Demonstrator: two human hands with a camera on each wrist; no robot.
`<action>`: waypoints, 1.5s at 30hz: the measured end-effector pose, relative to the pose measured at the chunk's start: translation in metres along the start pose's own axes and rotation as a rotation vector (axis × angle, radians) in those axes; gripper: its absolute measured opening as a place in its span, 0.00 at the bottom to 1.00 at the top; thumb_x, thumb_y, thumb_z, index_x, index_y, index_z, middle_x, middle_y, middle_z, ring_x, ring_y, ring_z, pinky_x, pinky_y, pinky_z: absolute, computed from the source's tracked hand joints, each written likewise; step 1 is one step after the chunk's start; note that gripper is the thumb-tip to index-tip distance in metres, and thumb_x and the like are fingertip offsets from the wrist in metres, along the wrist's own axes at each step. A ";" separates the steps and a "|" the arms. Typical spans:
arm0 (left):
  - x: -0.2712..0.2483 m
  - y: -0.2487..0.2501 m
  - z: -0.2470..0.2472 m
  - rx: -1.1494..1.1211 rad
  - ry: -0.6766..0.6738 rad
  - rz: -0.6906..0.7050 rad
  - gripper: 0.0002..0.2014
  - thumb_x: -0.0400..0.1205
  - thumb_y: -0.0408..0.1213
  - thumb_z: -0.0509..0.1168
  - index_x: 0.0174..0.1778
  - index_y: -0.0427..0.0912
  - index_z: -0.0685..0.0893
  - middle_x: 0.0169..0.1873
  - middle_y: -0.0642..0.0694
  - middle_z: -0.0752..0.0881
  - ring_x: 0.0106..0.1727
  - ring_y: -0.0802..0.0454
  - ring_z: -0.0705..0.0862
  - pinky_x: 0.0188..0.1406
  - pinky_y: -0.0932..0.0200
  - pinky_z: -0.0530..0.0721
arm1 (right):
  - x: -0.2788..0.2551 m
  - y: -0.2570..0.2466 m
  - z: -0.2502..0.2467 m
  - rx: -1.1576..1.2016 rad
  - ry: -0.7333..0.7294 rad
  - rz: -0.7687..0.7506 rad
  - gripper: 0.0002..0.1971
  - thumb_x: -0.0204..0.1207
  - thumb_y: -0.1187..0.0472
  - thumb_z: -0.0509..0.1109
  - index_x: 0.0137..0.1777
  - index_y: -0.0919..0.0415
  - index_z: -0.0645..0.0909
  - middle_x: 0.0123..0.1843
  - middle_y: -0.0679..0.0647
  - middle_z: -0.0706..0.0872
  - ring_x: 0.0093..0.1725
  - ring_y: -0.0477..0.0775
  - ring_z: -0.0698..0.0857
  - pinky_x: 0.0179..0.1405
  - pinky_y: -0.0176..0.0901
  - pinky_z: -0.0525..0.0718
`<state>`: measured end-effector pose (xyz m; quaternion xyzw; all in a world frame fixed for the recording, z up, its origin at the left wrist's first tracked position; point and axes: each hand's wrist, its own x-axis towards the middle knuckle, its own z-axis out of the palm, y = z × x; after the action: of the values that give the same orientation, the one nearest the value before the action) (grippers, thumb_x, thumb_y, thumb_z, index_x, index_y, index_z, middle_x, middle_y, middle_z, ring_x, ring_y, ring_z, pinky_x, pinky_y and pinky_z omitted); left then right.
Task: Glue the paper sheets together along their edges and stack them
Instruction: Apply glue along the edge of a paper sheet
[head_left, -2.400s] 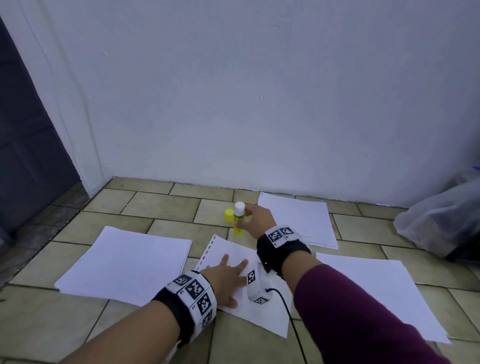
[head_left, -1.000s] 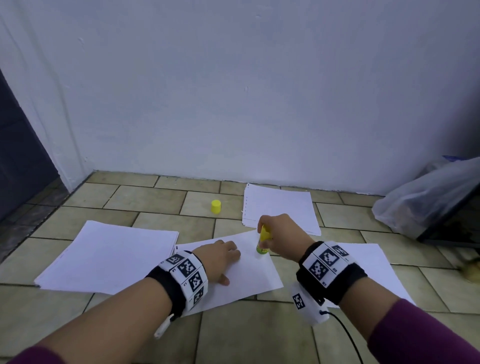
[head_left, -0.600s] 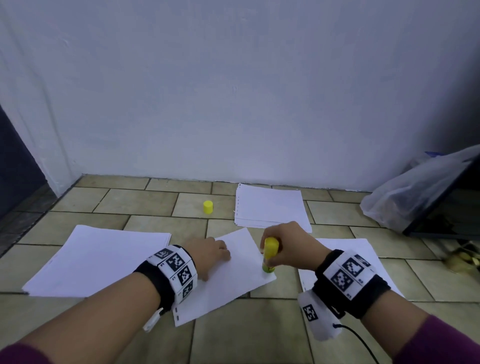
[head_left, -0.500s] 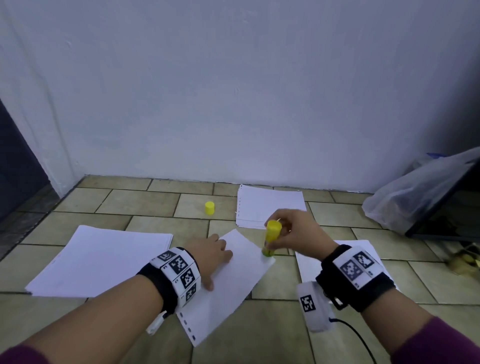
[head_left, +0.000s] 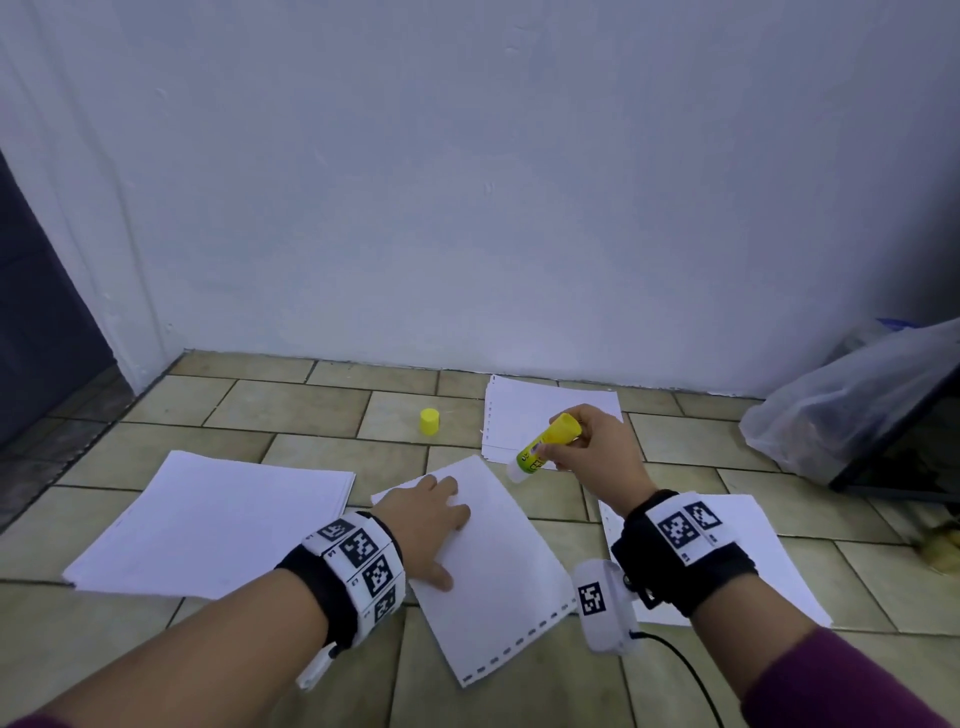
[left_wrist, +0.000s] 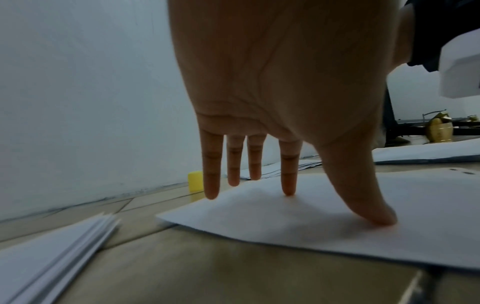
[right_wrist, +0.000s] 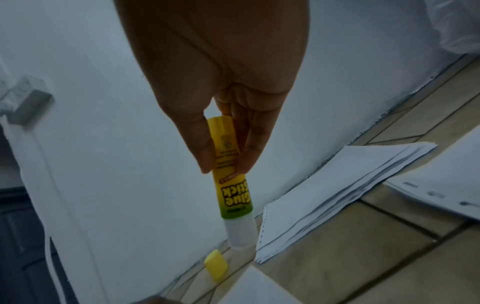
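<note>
Pinching glue stick aloft, right hand

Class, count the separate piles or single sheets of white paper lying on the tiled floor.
4. One thick white paper pile at left, one small pile by the wall, one pile under the right wrist, one single sheet under the left hand. More may lie outside the view.

Room corner: tiled floor, plain white wall.
</note>
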<state>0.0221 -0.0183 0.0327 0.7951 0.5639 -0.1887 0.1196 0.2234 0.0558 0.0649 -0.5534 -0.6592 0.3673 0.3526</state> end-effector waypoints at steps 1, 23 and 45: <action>0.001 -0.001 0.001 -0.041 0.004 -0.018 0.35 0.76 0.57 0.70 0.75 0.48 0.66 0.76 0.45 0.61 0.75 0.44 0.64 0.66 0.42 0.76 | 0.001 0.000 0.004 -0.043 -0.011 -0.004 0.14 0.66 0.67 0.80 0.49 0.59 0.80 0.44 0.55 0.85 0.39 0.55 0.86 0.43 0.45 0.87; 0.005 0.003 0.002 -0.101 0.008 -0.114 0.39 0.76 0.57 0.70 0.76 0.40 0.64 0.74 0.43 0.65 0.73 0.43 0.66 0.63 0.44 0.77 | 0.017 -0.010 0.038 -0.521 -0.365 -0.227 0.14 0.74 0.65 0.74 0.59 0.60 0.81 0.53 0.60 0.87 0.46 0.50 0.76 0.42 0.37 0.70; 0.003 -0.005 -0.002 0.048 -0.050 -0.032 0.27 0.88 0.37 0.52 0.83 0.57 0.55 0.76 0.42 0.62 0.74 0.43 0.66 0.66 0.49 0.75 | -0.015 -0.024 -0.036 -0.762 -0.564 -0.115 0.16 0.70 0.56 0.78 0.57 0.56 0.82 0.47 0.47 0.81 0.44 0.47 0.82 0.46 0.40 0.83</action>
<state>0.0181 -0.0132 0.0332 0.7836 0.5688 -0.2238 0.1114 0.2456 0.0412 0.1019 -0.4847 -0.8464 0.2151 -0.0485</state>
